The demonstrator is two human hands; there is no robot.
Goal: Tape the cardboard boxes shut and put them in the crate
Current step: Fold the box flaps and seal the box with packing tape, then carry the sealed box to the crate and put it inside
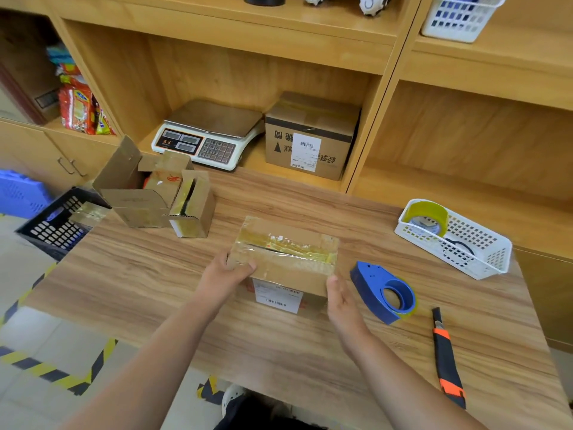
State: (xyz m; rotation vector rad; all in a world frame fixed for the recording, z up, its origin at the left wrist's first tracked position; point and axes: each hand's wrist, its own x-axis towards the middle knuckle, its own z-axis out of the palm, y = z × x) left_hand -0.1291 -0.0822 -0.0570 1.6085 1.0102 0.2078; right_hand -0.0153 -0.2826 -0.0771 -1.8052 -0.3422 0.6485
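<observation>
Head view of a packing table (155, 274). The cardboard box (285, 262) stands at the table's centre, its top flaps closed under glossy yellowish tape. The seam under the tape shows as a dark slit. A white barcode label (277, 299) sits on its near face; the print is too small to read.

The left hand (228, 273) grips the near-left corner of the box, thumb on top. The right hand (339, 293) lies flat and uncurled against the near-right corner, grasping nothing.

Right of the box lie a blue tape dispenser (384, 293) and, nearer, an orange-and-black utility knife (446, 358). At far right, a white basket (483, 252) holds a tape roll (429, 217).

At far left stand open boxes (139, 193). Beyond the table's left edge, the black crate (49, 231) holds a taped box (88, 212).

On the shelf beyond are a weighing scale (210, 135) with a number keypad and a sealed box (310, 135). That box bears a barcode label and upside-down Chinese print, which cannot be read with certainty.
</observation>
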